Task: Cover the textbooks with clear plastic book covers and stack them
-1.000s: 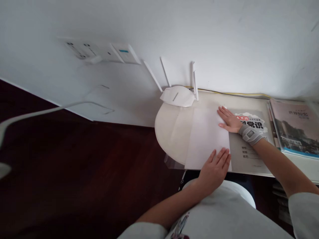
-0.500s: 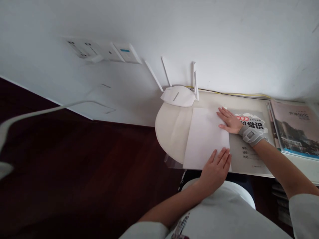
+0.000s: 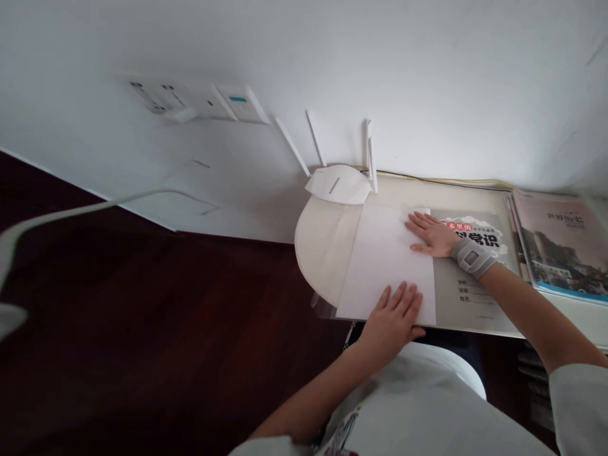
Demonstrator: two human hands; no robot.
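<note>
A blank white sheet (image 3: 375, 259) lies across the left part of a grey-covered book (image 3: 479, 278) on the white shelf top; whether it is loose or part of the book I cannot tell. My left hand (image 3: 392, 320) rests flat on the sheet's near part, fingers spread, thumb by the front edge. Palm down, my right hand (image 3: 432, 234) lies over the sheet's right edge and the book cover, its fingers stretched to the left. A grey band (image 3: 472, 256) wraps the right wrist. Part of the cover's title is hidden under the right hand.
Behind the sheet, a white router (image 3: 337, 185) with upright antennas stands against the wall. Yellow and black cables (image 3: 437, 182) run along the back edge. A stack of books (image 3: 565, 247) lies at the right. Wall sockets (image 3: 204, 101) and a white cable (image 3: 104, 206) are at the left.
My left hand has slid left across the sheet. The sheet's near left corner has shifted left, and my right hand has moved slightly left.
</note>
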